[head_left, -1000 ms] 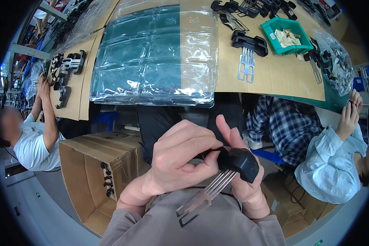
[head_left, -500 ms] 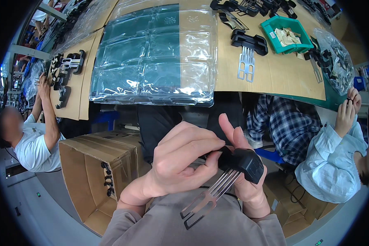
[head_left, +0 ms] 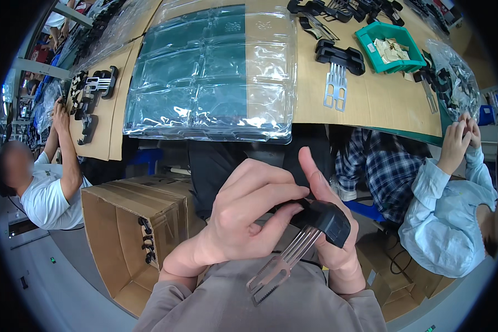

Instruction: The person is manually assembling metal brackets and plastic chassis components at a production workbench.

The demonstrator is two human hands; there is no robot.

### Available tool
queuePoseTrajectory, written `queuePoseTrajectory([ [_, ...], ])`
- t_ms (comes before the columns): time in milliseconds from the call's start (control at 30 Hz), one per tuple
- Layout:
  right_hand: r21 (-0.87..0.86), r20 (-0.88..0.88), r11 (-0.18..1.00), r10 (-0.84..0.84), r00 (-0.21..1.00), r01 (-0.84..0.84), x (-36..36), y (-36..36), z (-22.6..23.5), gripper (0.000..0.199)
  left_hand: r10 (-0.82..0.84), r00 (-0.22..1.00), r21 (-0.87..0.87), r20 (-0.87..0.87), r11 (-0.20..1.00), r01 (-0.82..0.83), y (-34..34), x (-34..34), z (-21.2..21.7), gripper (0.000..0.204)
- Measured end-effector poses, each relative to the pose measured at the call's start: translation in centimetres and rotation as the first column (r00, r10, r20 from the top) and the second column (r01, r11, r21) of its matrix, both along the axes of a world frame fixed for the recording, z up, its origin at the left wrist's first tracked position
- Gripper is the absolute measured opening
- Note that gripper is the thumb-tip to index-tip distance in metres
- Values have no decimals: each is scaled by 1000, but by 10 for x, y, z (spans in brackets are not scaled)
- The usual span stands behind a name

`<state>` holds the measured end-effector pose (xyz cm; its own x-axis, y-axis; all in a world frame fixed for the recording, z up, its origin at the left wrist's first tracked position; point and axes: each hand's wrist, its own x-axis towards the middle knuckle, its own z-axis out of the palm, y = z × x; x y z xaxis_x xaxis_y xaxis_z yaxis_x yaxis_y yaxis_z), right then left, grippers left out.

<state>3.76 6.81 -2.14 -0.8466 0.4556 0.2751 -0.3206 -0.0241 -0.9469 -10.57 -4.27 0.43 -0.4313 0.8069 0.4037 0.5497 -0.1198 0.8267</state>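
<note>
My right hand (head_left: 337,257) holds a black plastic piece with a slotted metal blade (head_left: 331,222) above my lap, its thumb stretched upward. The blade's thin rods run down and left to a toothed, slotted end. My left hand (head_left: 248,213) is closed, thumb and fingertips pinched at the black piece's left end. Whatever small part may lie inside that pinch is hidden by the fingers. On the table beyond, a similar black piece with a slotted metal blade (head_left: 342,60) lies apart from both hands.
A clear plastic tray (head_left: 210,135) lies at the table's near edge. To its right stands a green bin (head_left: 365,41) with pale scraps. An open cardboard box (head_left: 102,243) is at my lower left. Co-workers sit left and right, the right one's hands (head_left: 460,138) near a plastic bag (head_left: 454,72).
The held black piece has tilted slightly, and my right thumb has shifted a little. My left hand keeps its pinch. The right co-worker's hands have moved closer together.
</note>
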Motion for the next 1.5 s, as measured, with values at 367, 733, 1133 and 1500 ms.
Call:
queuePoseTrajectory([
  [367, -56, -66, 989, 135, 989, -138, 1, -3, -14, 61, -39, 999, -23, -32, 999, 39, 0, -4, -3, 24],
  [733, -452, -152, 878, 98, 984, -157, 3, -11, -15, 62, 0, 978, -37, 209, 999, 8, -1, 5, -4, 35],
  [1133, -585, -96, 810, -116, 989, 38, -10, -17, -15, 52, -170, 968, 284, 186, 952, 113, -12, -5, -33, 61],
  [1500, -106, -169, 942, -333, 928, 318, -17, -19, -30, 69, 10, 706, 140, 708, 978, -154, 0, 28, -11, 51],
])
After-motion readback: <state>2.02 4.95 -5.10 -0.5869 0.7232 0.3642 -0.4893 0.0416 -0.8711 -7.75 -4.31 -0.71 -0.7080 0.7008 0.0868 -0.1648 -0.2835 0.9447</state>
